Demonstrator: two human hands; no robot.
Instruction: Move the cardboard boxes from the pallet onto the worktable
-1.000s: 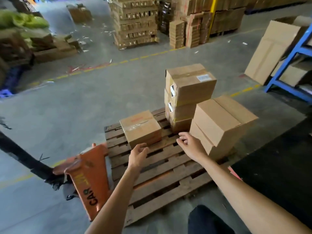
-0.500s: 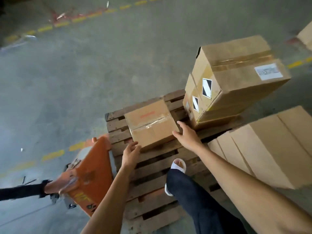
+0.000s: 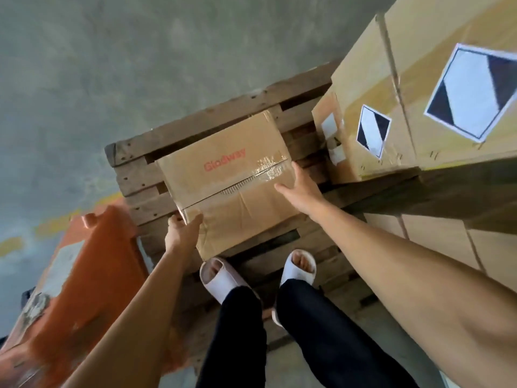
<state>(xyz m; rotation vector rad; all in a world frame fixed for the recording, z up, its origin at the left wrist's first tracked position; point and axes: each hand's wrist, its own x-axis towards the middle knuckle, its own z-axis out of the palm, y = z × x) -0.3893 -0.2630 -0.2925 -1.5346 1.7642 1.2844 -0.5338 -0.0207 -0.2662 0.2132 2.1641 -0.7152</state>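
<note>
Head view, looking steeply down: a small brown cardboard box [image 3: 232, 180] with red "Gladway" lettering and clear tape along its top seam lies on the weathered wooden slat pallet [image 3: 195, 121], toward its far left corner. The left hand [image 3: 181, 231] curls around the box's near left corner, thumb on the top face and fingers down the side. The right hand [image 3: 300, 189] lies spread on the box's right edge, palm against the cardboard, fingers reaching over the taped seam. The box's underside is hidden, so whether it is raised off the slats cannot be told. Just right of it stands a stack of larger tan cardboard boxes [image 3: 391, 107] bearing black-and-white diamond labels. Two feet in white open-toed slides [image 3: 221, 278] stand on the pallet's near slats. An orange, scuffed pallet jack housing [image 3: 84, 275] sits at the pallet's left, on the grey concrete floor [image 3: 112, 51].
</note>
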